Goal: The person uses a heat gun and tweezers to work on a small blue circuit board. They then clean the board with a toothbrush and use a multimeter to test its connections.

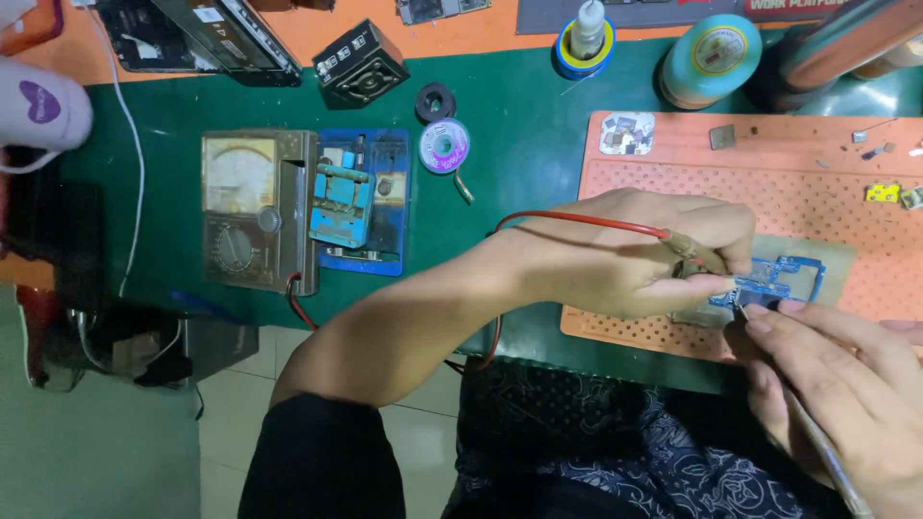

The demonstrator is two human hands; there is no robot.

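Observation:
My left hand [635,255] grips a red test probe [694,252] whose red lead [577,219] runs back over my wrist. Its tip rests on a small blue circuit board [784,279] lying on a grey plate [836,255] on the orange perforated mat [769,183]. My right hand [846,384] holds a thin dark probe [817,432] like a pen, its tip touching the same board's near left edge. Both hands meet at the board.
An analog multimeter [255,207] lies on the green mat [519,135], beside a blue board holder [363,202]. A solder wick spool [443,146], a black box [361,65], a small bottle [586,34] and a teal jar [711,60] stand further back. Tiny parts dot the orange mat's right side.

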